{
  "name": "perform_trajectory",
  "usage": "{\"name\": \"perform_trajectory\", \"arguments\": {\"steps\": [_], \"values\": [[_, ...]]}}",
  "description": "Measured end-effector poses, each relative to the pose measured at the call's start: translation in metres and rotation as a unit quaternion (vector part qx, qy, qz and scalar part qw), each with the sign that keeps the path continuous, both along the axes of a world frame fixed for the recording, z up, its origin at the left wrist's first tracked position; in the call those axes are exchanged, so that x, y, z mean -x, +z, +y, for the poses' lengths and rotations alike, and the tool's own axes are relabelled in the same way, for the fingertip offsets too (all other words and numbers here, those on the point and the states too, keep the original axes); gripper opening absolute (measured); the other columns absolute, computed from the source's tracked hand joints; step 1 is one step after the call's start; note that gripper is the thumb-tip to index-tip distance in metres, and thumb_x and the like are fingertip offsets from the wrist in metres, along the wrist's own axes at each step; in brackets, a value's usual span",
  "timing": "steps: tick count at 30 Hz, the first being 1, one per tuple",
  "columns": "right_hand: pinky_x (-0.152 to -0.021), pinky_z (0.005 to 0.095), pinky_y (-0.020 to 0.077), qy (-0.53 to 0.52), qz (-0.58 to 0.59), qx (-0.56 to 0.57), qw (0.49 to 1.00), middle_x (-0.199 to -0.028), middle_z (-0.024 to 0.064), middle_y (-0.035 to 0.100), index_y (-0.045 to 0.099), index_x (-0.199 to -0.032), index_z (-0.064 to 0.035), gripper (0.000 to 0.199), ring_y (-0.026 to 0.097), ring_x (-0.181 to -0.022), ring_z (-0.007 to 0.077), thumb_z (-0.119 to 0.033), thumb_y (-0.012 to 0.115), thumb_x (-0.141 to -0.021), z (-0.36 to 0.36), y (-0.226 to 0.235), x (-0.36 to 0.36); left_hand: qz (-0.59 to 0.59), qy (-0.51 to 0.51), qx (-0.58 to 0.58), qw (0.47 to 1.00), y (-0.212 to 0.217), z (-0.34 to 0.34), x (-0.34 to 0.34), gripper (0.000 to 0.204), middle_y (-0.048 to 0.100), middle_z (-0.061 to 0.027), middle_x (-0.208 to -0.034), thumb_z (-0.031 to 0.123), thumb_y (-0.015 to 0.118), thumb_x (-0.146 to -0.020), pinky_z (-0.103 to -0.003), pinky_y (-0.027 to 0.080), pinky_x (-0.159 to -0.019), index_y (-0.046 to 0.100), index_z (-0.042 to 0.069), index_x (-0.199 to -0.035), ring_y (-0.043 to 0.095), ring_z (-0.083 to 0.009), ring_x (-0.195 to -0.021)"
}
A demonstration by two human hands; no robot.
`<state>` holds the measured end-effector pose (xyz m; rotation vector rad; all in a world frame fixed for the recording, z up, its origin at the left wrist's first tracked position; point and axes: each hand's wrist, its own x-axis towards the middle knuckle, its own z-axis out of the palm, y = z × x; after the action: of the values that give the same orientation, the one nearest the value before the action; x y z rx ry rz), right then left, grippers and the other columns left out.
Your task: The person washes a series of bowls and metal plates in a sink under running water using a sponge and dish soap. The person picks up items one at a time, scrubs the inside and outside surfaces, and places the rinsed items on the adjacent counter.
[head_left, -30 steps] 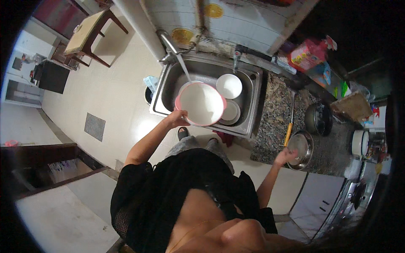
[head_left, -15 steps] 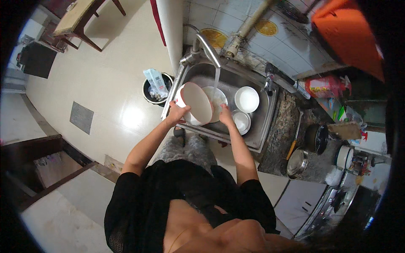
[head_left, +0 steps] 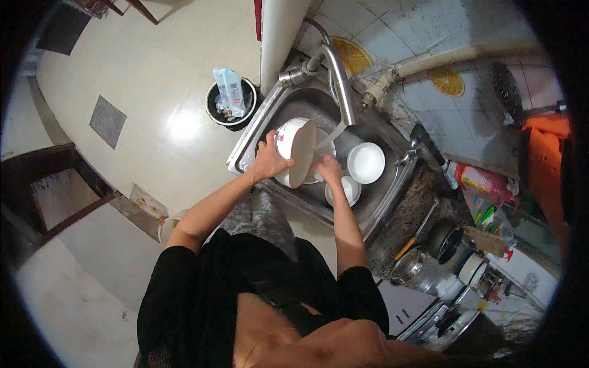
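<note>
My left hand (head_left: 270, 162) grips the rim of a large white bowl (head_left: 296, 144) with a red mark on its outside, tilted on its side over the sink (head_left: 282, 101). At the bowl's open side, my right hand (head_left: 327, 170) has its fingers curled; whatever they hold, if anything, is hidden. Water runs from the metal faucet (head_left: 341, 86) down toward the bowl's mouth. Behind the bowl, a white dish (head_left: 327, 148) is partly covered. A white bowl (head_left: 366, 163) stands on the right of the basin, and smaller white bowls (head_left: 346, 191) sit by my right wrist.
Left of the sink, a bin (head_left: 230, 103) with a pale blue bag stands on the floor. Along the dark counter to the right are an orange-handled utensil (head_left: 412, 239), a metal pan (head_left: 409, 265) and a black pot (head_left: 444, 240). A second tap (head_left: 410, 153) juts over the sink's right edge.
The view has shifted and turned. The large bowl is tipped more onto its side, showing more of its outer wall, and my right hand has moved closer to its opening.
</note>
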<state>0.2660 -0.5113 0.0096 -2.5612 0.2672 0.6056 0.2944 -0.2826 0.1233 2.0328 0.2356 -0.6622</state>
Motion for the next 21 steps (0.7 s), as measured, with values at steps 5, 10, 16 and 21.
{"name": "perform_trajectory", "arguments": {"steps": [5,10,16,21], "values": [[-0.065,0.0291,0.0402,-0.003,-0.12,-0.196,0.973,-0.079,0.0084,0.055,0.054,-0.081,-0.005,0.01,0.052,-0.074,0.0191,-0.008,0.049,-0.073,0.008,0.088,0.023,0.101,0.032,0.056,0.993,-0.034,-0.017,0.004,0.089,0.029,-0.0364,-0.11,0.031,0.064,-0.055,-0.043,0.033,-0.087,0.01,0.013,-0.124,0.034,-0.0438,-0.104],[-0.071,0.0203,0.0341,-0.101,0.032,-0.544,0.832,-0.092,0.0022,0.044,0.029,-0.115,-0.0091,0.042,0.041,-0.081,0.0079,0.005,0.039,-0.077,0.048,0.053,0.03,0.104,0.095,0.075,0.987,-0.076,-0.024,0.015,0.084,0.03,-0.0287,-0.119,0.049,0.055,-0.061,-0.041,0.026,-0.093,0.016,0.013,-0.126,0.028,-0.0426,-0.11],[-0.088,0.0375,0.0282,0.059,-0.145,-0.323,0.934,-0.103,0.0123,0.042,0.034,-0.11,-0.0047,0.041,0.04,-0.097,0.0265,-0.007,0.048,-0.071,0.086,0.01,-0.014,0.077,0.129,0.038,0.988,-0.06,-0.03,0.008,0.075,0.039,-0.0241,-0.115,0.058,0.046,-0.069,-0.04,0.026,-0.093,0.025,0.011,-0.124,0.035,-0.0397,-0.107],[-0.083,0.0402,0.0303,0.247,-0.233,0.081,0.937,-0.103,0.0141,0.043,0.042,-0.106,-0.0084,0.037,0.04,-0.096,0.0284,-0.018,0.05,-0.072,0.068,0.001,-0.053,0.029,0.123,0.024,0.992,-0.066,-0.03,0.014,0.075,0.039,-0.0318,-0.11,0.059,0.045,-0.068,-0.041,0.03,-0.09,0.025,0.014,-0.125,0.034,-0.0443,-0.106]]}}
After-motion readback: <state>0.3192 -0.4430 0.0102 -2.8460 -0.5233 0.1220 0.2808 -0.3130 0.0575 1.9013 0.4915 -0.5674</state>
